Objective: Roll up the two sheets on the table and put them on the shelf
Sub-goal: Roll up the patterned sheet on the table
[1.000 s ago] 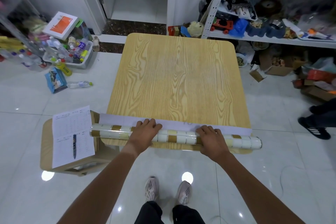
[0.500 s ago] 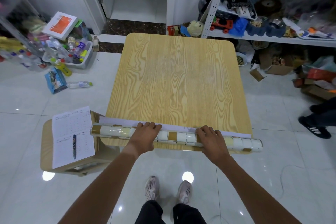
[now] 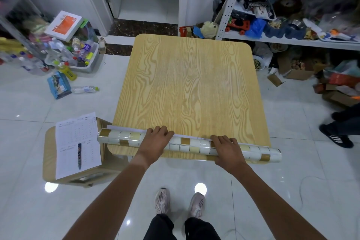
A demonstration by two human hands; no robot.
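Left hand (image 3: 154, 142) and right hand (image 3: 227, 149) each curl a grip over the rolled sheet (image 3: 191, 145).

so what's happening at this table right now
A person is rolling up a tile-patterned sheet at the near edge of the wooden table. The left hand and right hand both rest on top of the roll, fingers curled over it. Only a thin white strip of the sheet shows unrolled beyond the fingers, so the roll is nearly finished. It is not yet on the shelf. A stool with a paper and pen stands to the left.
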